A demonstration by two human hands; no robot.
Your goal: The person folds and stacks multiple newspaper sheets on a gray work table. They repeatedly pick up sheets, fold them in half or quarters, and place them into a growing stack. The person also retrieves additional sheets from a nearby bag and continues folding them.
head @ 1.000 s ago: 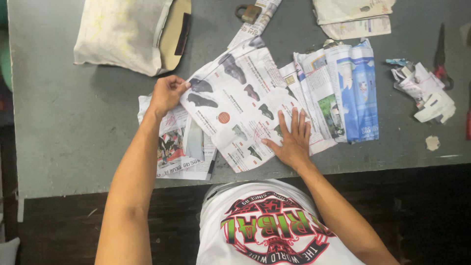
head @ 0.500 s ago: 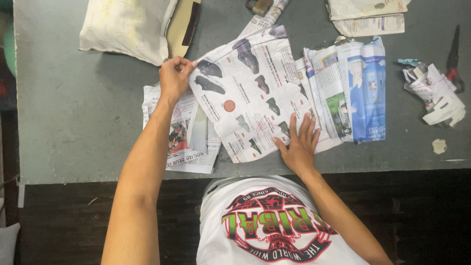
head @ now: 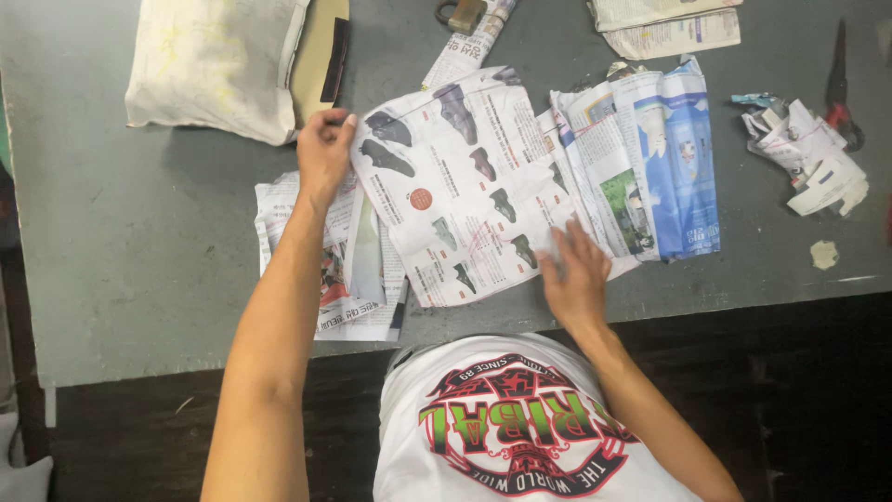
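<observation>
at table (head: 139, 279) centre: newspaper sheet (head: 465, 186) with shoe pictures, lying flat. left hand (head: 323, 149) at 10 o'clock, grip pinching the sheet's corner; right hand (head: 576, 274) at 5 o'clock, fingers spread, pressing down. risk, judged: thin paper tearing between pull and pin; stacked pages (head: 641, 158) at 3 o'clock dragged askew.

One pale stained cloth bag (head: 216, 63) up top, one pair of red-handled scissors (head: 841, 93) far right. One crumpled wad of torn paper (head: 810, 156). Two bare hands at work, left (head: 324, 149) and right (head: 576, 279).
</observation>
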